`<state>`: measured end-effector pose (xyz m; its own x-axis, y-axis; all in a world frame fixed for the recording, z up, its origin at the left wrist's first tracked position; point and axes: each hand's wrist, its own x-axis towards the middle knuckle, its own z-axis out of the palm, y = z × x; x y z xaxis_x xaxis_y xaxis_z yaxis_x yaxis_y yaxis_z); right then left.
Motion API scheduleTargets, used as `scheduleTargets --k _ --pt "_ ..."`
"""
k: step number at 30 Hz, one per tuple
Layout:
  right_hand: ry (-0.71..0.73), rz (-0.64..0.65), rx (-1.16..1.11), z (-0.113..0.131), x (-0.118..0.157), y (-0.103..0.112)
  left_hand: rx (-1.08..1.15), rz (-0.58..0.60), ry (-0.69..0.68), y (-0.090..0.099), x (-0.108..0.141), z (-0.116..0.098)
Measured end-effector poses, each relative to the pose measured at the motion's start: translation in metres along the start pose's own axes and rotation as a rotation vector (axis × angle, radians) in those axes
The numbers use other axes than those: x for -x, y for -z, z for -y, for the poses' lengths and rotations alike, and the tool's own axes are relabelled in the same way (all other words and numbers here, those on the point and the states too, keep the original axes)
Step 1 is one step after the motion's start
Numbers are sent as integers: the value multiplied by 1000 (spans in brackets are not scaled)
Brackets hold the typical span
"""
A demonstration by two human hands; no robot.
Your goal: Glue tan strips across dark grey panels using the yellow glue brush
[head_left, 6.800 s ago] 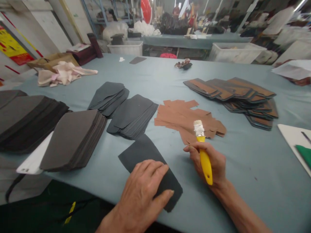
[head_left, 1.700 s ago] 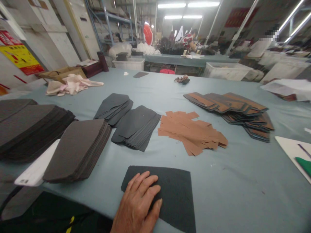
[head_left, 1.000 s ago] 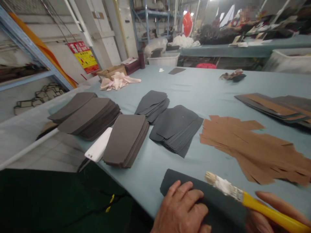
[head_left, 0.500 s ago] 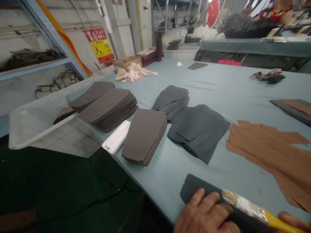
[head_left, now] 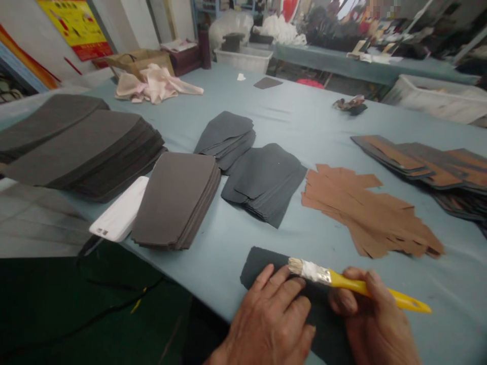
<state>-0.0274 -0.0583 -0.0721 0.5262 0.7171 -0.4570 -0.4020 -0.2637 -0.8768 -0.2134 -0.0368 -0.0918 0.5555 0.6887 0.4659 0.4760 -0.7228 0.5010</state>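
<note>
A paintbrush point(head_left: 361, 286) with a yellow handle and pale bristles is gripped in my right hand point(head_left: 380, 317), thumb and fingers closed round the handle. Its bristles point left, over the fingers of my left hand point(head_left: 270, 319). That hand lies on a dark, flat piece of material point(head_left: 262, 256) near the table's front edge, fingers stretched out and slightly apart. Part of the dark piece is hidden under both hands. Whether the bristles touch it, I cannot tell.
Beyond my hands lie a stack of brown-grey pieces point(head_left: 175, 197), fanned dark pieces point(head_left: 266, 177) and brown strips point(head_left: 369, 213). A white phone-like slab point(head_left: 122, 213) rests near the edge of the table point(head_left: 213, 274). Layered pieces point(head_left: 429, 167) lie at the right.
The view has swung right, so table things appear further left. My right hand, mostly out of frame before, now shows with the whole paintbrush. My left hand stays on the dark piece.
</note>
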Motion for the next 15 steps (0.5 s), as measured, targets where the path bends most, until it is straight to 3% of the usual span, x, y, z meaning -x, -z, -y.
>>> scheduleTargets --k 4,10,13,15 --pt "-7 -18 1 -1 2 1 29 -43 26 6 7 -3" --pt "31 -109 -17 8 11 -18 -46 17 -18 12 12 -2" --pt "-6 -130 -16 1 5 -6 -71 -71 -31 2 13 -1" --pt "26 -110 -58 -13 -5 11 -76 -226 -30 -4 13 3"
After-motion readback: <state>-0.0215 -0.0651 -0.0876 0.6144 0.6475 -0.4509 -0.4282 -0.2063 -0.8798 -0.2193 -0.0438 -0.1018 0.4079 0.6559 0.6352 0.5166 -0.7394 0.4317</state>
